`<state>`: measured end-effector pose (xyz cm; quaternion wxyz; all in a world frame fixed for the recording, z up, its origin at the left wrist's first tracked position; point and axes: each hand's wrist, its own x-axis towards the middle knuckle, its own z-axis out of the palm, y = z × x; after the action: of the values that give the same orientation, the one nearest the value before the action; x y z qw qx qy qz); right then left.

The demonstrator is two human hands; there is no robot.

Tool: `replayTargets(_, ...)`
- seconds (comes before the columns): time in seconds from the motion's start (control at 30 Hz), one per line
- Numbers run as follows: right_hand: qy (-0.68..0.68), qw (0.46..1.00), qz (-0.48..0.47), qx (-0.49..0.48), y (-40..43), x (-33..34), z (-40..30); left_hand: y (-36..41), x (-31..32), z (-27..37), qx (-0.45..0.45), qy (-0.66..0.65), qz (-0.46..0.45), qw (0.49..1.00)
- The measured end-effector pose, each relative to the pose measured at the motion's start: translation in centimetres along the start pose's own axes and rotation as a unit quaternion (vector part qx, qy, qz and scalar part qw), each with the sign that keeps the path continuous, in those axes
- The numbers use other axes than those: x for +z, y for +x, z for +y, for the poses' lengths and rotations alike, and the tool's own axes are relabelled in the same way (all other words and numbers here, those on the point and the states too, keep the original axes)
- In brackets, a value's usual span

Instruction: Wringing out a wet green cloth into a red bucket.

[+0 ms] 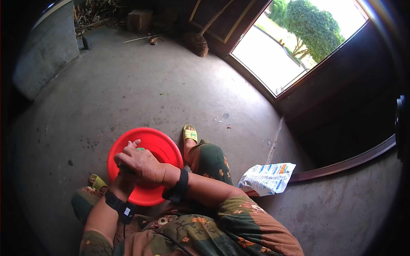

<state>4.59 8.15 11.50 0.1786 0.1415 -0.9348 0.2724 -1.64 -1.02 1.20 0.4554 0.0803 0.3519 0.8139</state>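
Note:
A red plastic basin (144, 132) stands on the floor between my feet. My right hand (141, 163) is above the basin, with its fingers curled around something dark and green that is mostly hidden. Under and behind it is my left hand (128, 174), largely covered by the right one; some pale fingertips show at the top. A small piece of a green thing (140, 148) peeks out beside the knuckles. What exactly the hands clasp cannot be made out. Both wrists wear black straps with small devices.
A white printed plastic bag (267, 179) lies to the right, by the dark door sill. A broom (199, 44) leans near the open doorway. A cardboard box (139, 20) and a pile of firewood (93, 16) are at the far wall. A low wall (48, 51) stands at the left.

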Motion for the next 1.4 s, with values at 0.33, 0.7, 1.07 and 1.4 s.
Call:
replayTargets(0.33, -0.151, 0.985, 0.079, 0.019, 0.8, 2.7, 2.9, 2.4, -1.5, -2.9, 0.203, -0.165, -0.043, 0.964)
replayTargets(0.7, -0.100, 0.958, 0.048, 0.266, 0.4, 2.8, 7.0, 1.8, 1.6, 2.3, -0.076, -0.103, 0.232, 0.964)
replayTargets(1.07, 0.108, 0.937, -0.133, 0.303, 0.2, -1.6, 5.5, 2.3, -1.2, 2.0, -0.007, -0.096, 0.247, 0.964)
replayTargets(1.4, 0.309, 0.917, 0.154, 0.202, 0.5, -1.7, 4.6, 0.4, 2.6, 3.1, -0.124, 0.026, 0.217, 0.968)
